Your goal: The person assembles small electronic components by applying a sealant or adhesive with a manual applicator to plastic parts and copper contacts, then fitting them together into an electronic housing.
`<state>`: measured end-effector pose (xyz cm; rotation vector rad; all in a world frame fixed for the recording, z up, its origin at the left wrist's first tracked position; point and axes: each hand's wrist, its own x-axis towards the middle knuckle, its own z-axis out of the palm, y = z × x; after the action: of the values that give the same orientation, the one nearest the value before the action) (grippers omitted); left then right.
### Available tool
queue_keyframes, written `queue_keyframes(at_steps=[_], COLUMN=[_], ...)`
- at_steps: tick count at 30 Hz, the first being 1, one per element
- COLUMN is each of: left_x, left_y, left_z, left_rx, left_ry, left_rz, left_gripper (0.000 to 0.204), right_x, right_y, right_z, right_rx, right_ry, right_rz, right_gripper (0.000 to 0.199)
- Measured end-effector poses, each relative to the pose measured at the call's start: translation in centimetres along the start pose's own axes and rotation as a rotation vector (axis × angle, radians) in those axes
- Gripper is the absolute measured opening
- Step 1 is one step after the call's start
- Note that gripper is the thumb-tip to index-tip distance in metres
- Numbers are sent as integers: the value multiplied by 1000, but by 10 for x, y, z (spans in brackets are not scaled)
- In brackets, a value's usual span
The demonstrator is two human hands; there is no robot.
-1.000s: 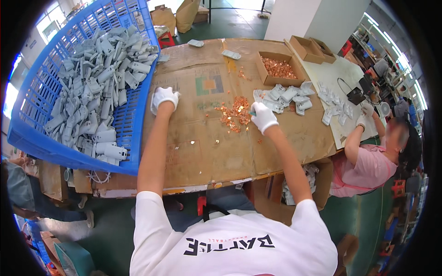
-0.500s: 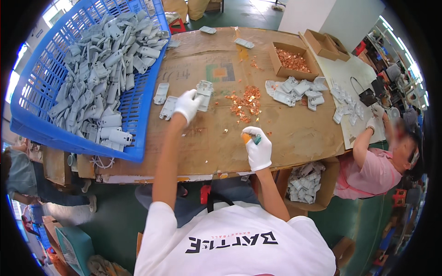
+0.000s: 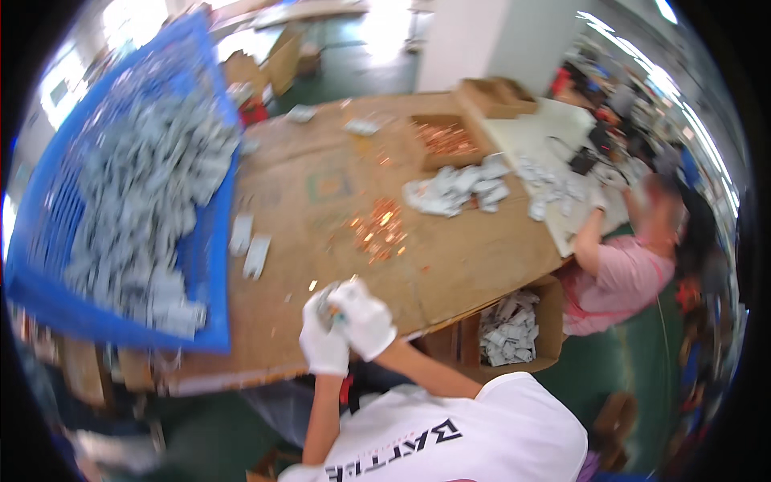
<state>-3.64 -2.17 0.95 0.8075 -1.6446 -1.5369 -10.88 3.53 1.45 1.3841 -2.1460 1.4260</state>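
Observation:
My two white-gloved hands meet above the front edge of the cardboard-covered table (image 3: 450, 257). In my left hand (image 3: 324, 341) is a grey plastic casing (image 3: 324, 305), mostly covered by the fingers and blurred. My right hand (image 3: 365, 319) is closed against it, around a small tool (image 3: 337, 316) of which only a bit of green shows; its tip is hidden. Beyond the hands lies a loose pile of small copper-coloured metal pieces (image 3: 377, 230). Left of that pile, two grey casings (image 3: 256, 256) rest on the table beside the blue basket.
A big blue basket (image 3: 215, 297) heaped with grey casings fills the left. Further right lie a cluster of casings (image 3: 459, 189) and a carton (image 3: 430, 161) of copper pieces. Below the table's front edge stands a box (image 3: 550, 337) of pale parts. A co-worker in pink (image 3: 618, 277) works at right.
My left hand has drawn the casing back toward me, and my right hand has come left to meet it. The whole view has shifted and blurred.

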Motion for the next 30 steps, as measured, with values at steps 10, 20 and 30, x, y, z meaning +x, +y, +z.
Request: queue_keyframes(at_steps=[10,20,30], left_x=[-26,-11,-61], left_y=[-1,24,146], left_z=[-23,-79,-137], left_rx=[255,381,-783], left_ry=[-51,-74,-268], left_rz=[0,183,952], left_gripper=[26,34,54], right_x=[-24,-7,-13], right_y=[2,30,72], right_z=[-12,4,7], right_rx=[248,275,1192], right_ry=[-159,-321,-616], right_rz=[419,162,860], right_gripper=[20,13,24])
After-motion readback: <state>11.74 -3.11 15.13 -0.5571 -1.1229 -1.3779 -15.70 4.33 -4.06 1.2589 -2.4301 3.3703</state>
